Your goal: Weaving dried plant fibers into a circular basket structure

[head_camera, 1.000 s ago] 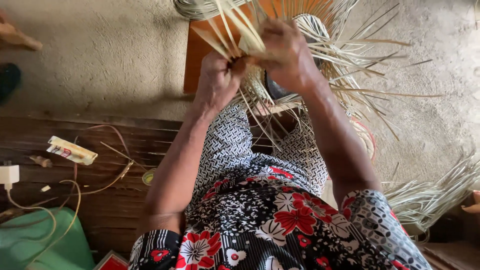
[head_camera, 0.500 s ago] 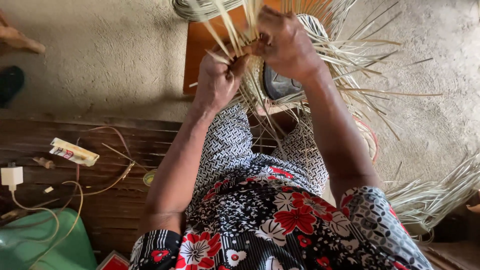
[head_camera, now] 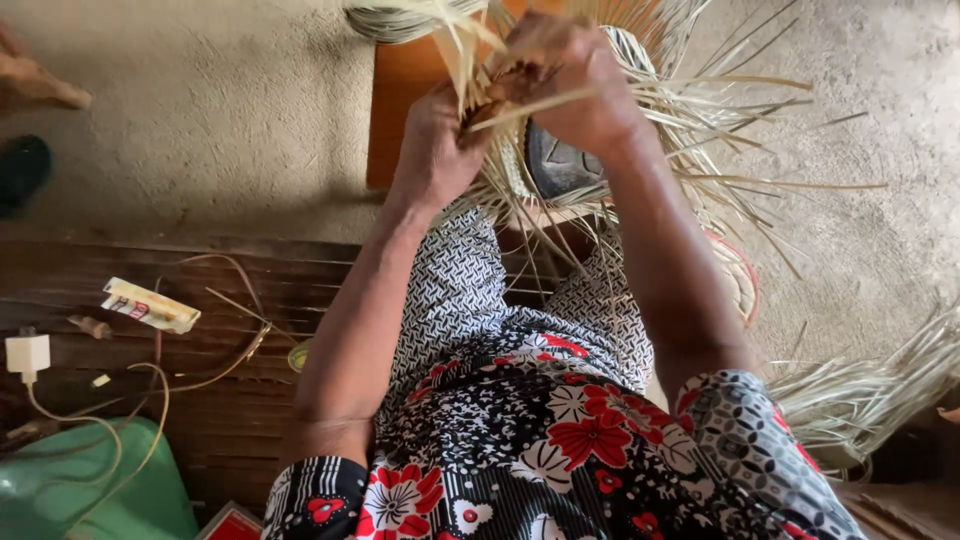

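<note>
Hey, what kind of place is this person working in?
Probably a home craft spot at floor level, used for weaving by hand. Both hands, left hand and right hand, work pale straw strips over a bare gritty floor, with a spare straw bundle nearby and a worn wooden platform.

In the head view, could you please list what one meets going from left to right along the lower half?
White plug → small packet → left forearm → floral dress → bundle of pale strips.
</note>
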